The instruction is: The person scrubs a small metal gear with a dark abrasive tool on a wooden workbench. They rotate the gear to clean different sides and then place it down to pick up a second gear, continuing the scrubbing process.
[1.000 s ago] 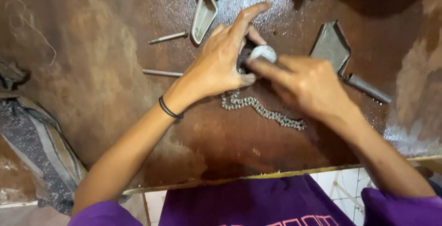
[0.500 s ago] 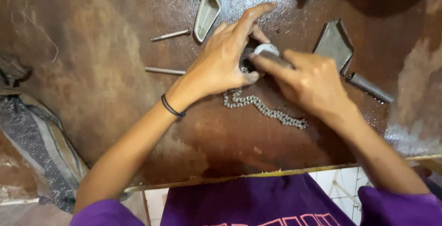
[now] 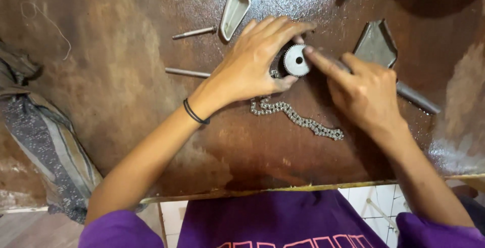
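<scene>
**Toothed wheel now shows its face between both hands**

Nearest the person, past the purple shirt, the edge of the brown table (image 3: 126, 127) runs across, with a striped cloth (image 3: 55, 152) hanging at its left side. A little farther in, a short chain (image 3: 298, 119) lies in a loose curve on the wood, its upper end running under the left hand (image 3: 247, 68).

That left hand's grip is curled round a small toothed wheel (image 3: 295, 60), thumb below and fingers arched over the top. The right hand (image 3: 366, 89) has its forefinger stretched out, the tip touching the wheel's right rim; it clasps nothing that I can see. A second ago the wheel was mostly hidden under the fingers; now its flat face and centre hole are plain, so the hands appear to have turned it upward.

Beyond lie two thin metal rods (image 3: 194, 32), a pale wedge-shaped piece (image 3: 235, 8), and to the right a dark flat tool (image 3: 376, 43).
</scene>
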